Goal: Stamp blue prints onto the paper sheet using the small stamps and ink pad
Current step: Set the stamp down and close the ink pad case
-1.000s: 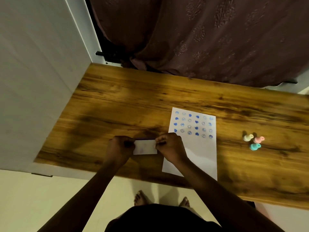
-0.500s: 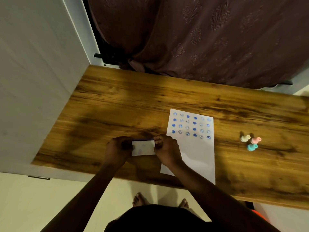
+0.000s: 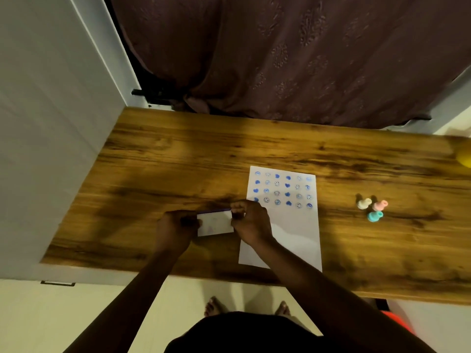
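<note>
1. Ink pad case [image 3: 215,223]: small, white, pinched at its ends between my left hand [image 3: 175,229] and right hand [image 3: 251,222].
2. Paper sheet [image 3: 293,233] at 3 o'clock of it, blue prints up top.
3. Wooden table [image 3: 163,159]; maroon curtain [image 3: 293,54] at 12.

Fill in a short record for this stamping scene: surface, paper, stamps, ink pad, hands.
surface: wooden table
paper: white paper sheet, four rows of blue prints at its far end, near part blank
stamps: three small stamps, cream, pink, teal, clustered right of the sheet
ink pad: white ink pad case, left of the sheet
hands: left hand and right hand grip the case's opposite ends
</note>
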The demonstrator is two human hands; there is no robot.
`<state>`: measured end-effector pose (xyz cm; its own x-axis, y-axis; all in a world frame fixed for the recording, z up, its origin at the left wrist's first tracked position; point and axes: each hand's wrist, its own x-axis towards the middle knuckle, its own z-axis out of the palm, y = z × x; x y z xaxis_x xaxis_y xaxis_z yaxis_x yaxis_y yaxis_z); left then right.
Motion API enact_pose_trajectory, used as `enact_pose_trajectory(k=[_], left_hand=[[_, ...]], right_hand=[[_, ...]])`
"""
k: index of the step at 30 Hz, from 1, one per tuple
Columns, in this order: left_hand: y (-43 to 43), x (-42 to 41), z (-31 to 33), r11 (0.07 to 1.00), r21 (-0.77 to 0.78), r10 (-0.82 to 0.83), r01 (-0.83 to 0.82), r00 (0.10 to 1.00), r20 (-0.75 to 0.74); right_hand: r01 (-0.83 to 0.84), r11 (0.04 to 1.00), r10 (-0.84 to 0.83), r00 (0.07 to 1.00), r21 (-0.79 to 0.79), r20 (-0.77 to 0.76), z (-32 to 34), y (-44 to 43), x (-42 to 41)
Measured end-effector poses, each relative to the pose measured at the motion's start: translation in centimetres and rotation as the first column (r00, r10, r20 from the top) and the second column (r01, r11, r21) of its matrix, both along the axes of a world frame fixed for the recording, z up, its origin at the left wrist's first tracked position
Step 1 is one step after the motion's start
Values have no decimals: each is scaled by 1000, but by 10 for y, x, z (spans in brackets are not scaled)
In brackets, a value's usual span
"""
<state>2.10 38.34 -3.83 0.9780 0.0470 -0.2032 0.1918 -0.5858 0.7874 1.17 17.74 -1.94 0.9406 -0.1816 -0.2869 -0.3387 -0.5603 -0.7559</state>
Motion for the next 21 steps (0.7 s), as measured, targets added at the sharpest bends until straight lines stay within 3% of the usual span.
enact_pose_trajectory(k=[6,10,14,21], left_hand=[[-51,11,26,996,-60,-61,67,994,93],[-105,16,36,967,-199,-156,159,987,31],[-163,8,36,973,-119,-193,198,980,55],[-258,-17,31,936,-166,-301,311,950,85]], right_hand=[[112,993,-110,991,-31,78,20,-45,-6],[240,971,-235,965,-24,117,29,-90,-24],[319,947,-315,944,-26,104,37,-142,-44],[451,882,-446,893,-136,64,37,-228,-86]])
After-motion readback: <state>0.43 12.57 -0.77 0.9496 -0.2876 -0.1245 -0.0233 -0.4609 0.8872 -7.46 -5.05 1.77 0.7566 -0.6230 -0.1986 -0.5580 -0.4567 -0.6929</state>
